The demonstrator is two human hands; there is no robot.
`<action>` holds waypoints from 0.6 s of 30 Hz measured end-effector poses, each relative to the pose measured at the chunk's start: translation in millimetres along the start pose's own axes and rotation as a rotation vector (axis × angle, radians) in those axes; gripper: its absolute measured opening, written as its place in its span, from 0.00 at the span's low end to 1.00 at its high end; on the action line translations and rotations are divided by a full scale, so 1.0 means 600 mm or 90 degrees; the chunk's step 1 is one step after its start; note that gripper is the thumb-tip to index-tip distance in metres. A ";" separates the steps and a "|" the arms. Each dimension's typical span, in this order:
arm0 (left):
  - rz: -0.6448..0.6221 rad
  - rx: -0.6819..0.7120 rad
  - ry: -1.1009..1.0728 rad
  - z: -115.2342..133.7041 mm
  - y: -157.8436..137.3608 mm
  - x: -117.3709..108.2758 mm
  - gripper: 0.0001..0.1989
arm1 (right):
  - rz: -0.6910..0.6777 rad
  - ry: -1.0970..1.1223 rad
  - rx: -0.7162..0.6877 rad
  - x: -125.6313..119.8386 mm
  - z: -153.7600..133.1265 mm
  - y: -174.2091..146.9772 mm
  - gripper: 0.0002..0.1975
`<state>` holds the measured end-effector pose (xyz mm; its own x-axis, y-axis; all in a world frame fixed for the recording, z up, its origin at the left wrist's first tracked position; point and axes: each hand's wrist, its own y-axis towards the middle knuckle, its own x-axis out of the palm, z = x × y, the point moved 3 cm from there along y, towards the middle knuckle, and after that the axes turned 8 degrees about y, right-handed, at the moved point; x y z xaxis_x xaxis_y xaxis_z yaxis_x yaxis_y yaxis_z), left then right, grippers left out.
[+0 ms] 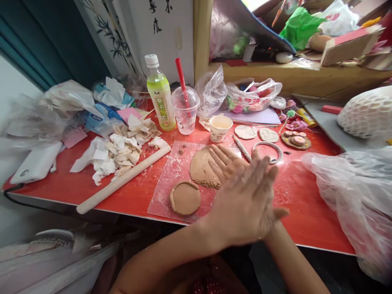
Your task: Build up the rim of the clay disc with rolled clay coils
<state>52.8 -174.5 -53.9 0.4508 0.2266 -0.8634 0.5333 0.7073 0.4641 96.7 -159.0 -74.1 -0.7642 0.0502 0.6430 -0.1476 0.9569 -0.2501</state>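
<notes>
My left hand (245, 200) lies flat across my right hand (226, 161), palm to palm, over the front of the table. Both hands have their fingers stretched out; anything between the palms is hidden. Under my right fingers lies a rolled-out slab of brown clay (200, 167) with a cut, crumbly edge. In front of it, a round clay disc (185, 199) carries a clay coil along part of its rim. Slab and disc rest on a clear plastic sheet (162, 198). Beyond my hands are a clay-smeared pen-like tool (241, 149) and a pale ring (280, 153).
A wooden rolling pin (122, 179) lies left, beside crumpled tissues (113, 157). Behind stand a drink bottle (160, 98), a plastic cup with red straw (186, 118) and a paper cup (219, 130). Two pale clay pieces (245, 132) and plastic bags (358, 179) are right.
</notes>
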 end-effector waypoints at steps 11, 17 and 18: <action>-0.065 -0.114 -0.191 -0.140 0.072 -0.048 0.27 | -0.172 0.271 0.021 -0.013 -0.009 -0.006 0.30; -0.161 0.207 0.011 -0.056 -0.005 -0.022 0.30 | -0.117 0.220 0.002 -0.033 -0.020 0.003 0.28; -0.185 0.256 0.016 -0.046 -0.013 -0.020 0.31 | -0.113 0.220 -0.009 -0.034 -0.021 0.005 0.29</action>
<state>23.6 -164.1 -52.7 0.2273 0.0782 -0.9707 0.8706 0.4304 0.2385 119.6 -153.7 -78.6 -0.4708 -0.0254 0.8819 -0.2479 0.9631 -0.1045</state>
